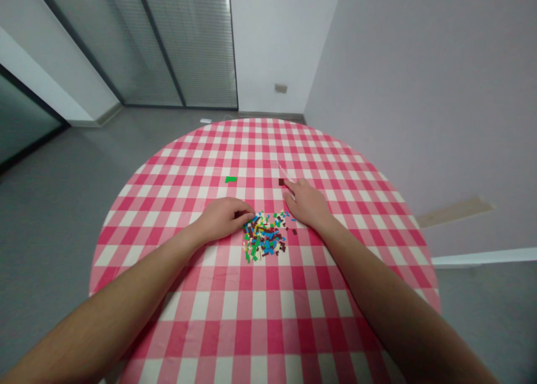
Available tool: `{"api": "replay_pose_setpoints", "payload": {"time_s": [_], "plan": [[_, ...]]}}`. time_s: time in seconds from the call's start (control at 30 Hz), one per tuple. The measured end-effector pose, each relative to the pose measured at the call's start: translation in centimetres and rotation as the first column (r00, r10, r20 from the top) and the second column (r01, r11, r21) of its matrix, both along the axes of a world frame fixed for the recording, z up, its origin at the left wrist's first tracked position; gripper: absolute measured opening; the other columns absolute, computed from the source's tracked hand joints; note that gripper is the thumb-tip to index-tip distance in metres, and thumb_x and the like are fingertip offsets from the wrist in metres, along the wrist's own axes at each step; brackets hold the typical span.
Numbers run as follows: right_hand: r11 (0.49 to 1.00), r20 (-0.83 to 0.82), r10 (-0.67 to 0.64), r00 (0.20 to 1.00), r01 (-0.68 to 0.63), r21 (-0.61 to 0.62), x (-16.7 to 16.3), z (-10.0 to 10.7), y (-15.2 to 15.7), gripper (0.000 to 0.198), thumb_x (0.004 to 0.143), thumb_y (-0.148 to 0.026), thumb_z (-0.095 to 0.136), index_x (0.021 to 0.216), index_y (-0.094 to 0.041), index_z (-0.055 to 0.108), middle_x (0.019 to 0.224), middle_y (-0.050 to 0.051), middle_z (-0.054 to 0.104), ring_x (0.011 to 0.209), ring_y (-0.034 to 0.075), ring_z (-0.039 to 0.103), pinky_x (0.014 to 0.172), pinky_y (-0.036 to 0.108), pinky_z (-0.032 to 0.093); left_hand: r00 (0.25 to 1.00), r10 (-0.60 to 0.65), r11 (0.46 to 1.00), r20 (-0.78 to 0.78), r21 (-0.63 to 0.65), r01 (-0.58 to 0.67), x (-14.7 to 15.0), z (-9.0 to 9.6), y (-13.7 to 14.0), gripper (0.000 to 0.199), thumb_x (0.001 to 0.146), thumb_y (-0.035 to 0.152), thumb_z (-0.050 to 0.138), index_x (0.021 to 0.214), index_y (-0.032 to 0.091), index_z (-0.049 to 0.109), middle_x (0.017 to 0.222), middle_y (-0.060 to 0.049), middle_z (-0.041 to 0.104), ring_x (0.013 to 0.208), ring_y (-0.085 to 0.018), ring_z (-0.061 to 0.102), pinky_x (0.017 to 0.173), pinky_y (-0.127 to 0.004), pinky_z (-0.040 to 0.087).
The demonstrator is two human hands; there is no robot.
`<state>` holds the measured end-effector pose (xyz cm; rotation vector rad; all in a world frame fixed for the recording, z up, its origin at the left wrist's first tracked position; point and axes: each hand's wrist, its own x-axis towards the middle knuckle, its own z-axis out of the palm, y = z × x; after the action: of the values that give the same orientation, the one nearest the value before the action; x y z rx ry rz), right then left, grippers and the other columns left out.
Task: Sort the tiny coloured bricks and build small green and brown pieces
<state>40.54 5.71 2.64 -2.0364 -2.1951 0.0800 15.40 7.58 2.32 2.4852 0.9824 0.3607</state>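
Note:
A pile of small toy building bricks (264,238) in blue, green, brown, yellow and white lies on the checked tablecloth between my hands. My left hand (226,217) rests at the pile's left upper edge, thumb and fingertips close together; whatever is between them is too small to make out. Beyond the pile, my right hand (309,202) lies on the cloth with its index finger stretched out and thumb apart. That fingertip touches a dark brown brick piece (281,182). Farther left sits a flat green brick piece (231,179), apart from both hands.
The round table (268,339) has a pink and white checked cloth. A thin whitish strip (285,170) lies beyond my right hand. A few loose brown bricks (294,232) lie right of the pile. Walls and a glass partition (201,48) stand behind.

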Motion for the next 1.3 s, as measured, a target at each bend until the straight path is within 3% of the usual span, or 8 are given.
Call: {"api": "replay_pose_setpoints", "payload": {"time_s": [0.23, 0.33, 0.47, 0.6, 0.73, 0.83, 1.07, 1.3], "plan": [[1.000, -0.050, 0.011, 0.999, -0.010, 0.030, 0.1, 0.0, 0.0, 0.041, 0.101, -0.036, 0.037, 0.134, -0.021, 0.056, 0.111, 0.014, 0.063, 0.096, 0.027, 0.063, 0.071, 0.033, 0.046, 1.000, -0.005, 1.000, 0.000, -0.011, 0.005, 0.0, 0.0, 0.0, 0.027, 0.096, 0.037, 0.050, 0.095, 0.022, 0.073, 0.093, -0.003, 0.075, 0.083, -0.019, 0.067, 0.070, -0.027, 0.044], [0.997, -0.184, 0.014, 0.983, 0.001, 0.082, 0.5, -0.5, -0.1, 0.036, 0.099, -0.034, 0.042, 0.123, -0.020, 0.064, 0.110, 0.012, 0.067, 0.094, 0.025, 0.063, 0.073, 0.032, 0.046, 1.000, -0.005, 1.000, 0.006, -0.017, 0.005, 0.0, 0.1, 0.0, 0.027, 0.096, 0.036, 0.050, 0.095, 0.022, 0.073, 0.094, -0.003, 0.076, 0.084, -0.019, 0.067, 0.071, -0.028, 0.045], [0.988, -0.443, 0.133, 0.887, -0.083, 0.130, 1.8, -1.1, -0.4, 0.022, 0.090, -0.028, 0.053, 0.095, -0.018, 0.072, 0.094, 0.007, 0.072, 0.083, 0.020, 0.064, 0.072, 0.029, 0.046, 1.000, -0.003, 1.000, 0.013, -0.022, 0.003, 0.0, 0.2, -0.1, 0.026, 0.096, 0.037, 0.051, 0.095, 0.023, 0.073, 0.094, -0.003, 0.076, 0.084, -0.019, 0.067, 0.071, -0.027, 0.045], [0.964, -0.580, 0.225, 0.783, -0.265, 0.017, 3.2, -0.2, -1.2, 0.015, 0.081, -0.027, 0.061, 0.083, -0.018, 0.073, 0.082, 0.004, 0.071, 0.072, 0.016, 0.063, 0.066, 0.027, 0.047, 1.000, -0.003, 1.000, 0.005, -0.022, 0.003, -0.1, 0.1, -0.1, 0.026, 0.096, 0.037, 0.051, 0.095, 0.023, 0.073, 0.094, -0.002, 0.076, 0.084, -0.019, 0.067, 0.070, -0.027, 0.044], [0.873, -0.604, 0.259, 0.753, -0.451, -0.187, 4.1, 1.5, -1.9, 0.013, 0.076, -0.029, 0.067, 0.081, -0.020, 0.075, 0.082, 0.003, 0.069, 0.072, 0.016, 0.063, 0.066, 0.027, 0.049, 1.000, -0.006, 1.000, 0.006, -0.015, 0.006, -0.1, 0.1, 0.0, 0.026, 0.096, 0.037, 0.051, 0.095, 0.023, 0.073, 0.095, -0.002, 0.075, 0.085, -0.019, 0.067, 0.070, -0.028, 0.044], [0.830, -0.588, 0.280, 0.759, -0.499, -0.248, 4.2, 2.1, -2.2, 0.012, 0.075, -0.029, 0.070, 0.082, -0.022, 0.076, 0.084, 0.003, 0.069, 0.073, 0.016, 0.063, 0.066, 0.027, 0.050, 1.000, -0.007, 1.000, 0.003, -0.015, 0.007, 0.0, 0.2, 0.0, 0.027, 0.096, 0.037, 0.051, 0.094, 0.023, 0.073, 0.093, -0.002, 0.075, 0.083, -0.018, 0.066, 0.070, -0.028, 0.044], [0.812, -0.543, 0.324, 0.775, -0.522, -0.260, 3.8, 2.2, -2.4, 0.015, 0.068, -0.018, 0.072, 0.081, -0.023, 0.077, 0.089, 0.003, 0.070, 0.082, 0.018, 0.065, 0.073, 0.028, 0.051, 1.000, -0.009, 1.000, 0.015, -0.014, 0.009, 0.1, 0.2, 0.0, 0.026, 0.096, 0.036, 0.051, 0.093, 0.022, 0.073, 0.092, -0.001, 0.075, 0.083, -0.018, 0.066, 0.069, -0.027, 0.043], [0.801, -0.567, 0.305, 0.766, -0.528, -0.282, 4.0, 1.9, -2.1, 0.014, 0.071, -0.024, 0.071, 0.082, -0.020, 0.077, 0.086, 0.005, 0.069, 0.076, 0.017, 0.063, 0.067, 0.027, 0.049, 1.000, -0.027, 1.000, 0.010, -0.013, 0.027, 0.0, 0.0, 0.1, 0.028, 0.097, 0.036, 0.049, 0.093, 0.022, 0.073, 0.090, -0.003, 0.074, 0.082, -0.017, 0.066, 0.071, -0.027, 0.043]]}}
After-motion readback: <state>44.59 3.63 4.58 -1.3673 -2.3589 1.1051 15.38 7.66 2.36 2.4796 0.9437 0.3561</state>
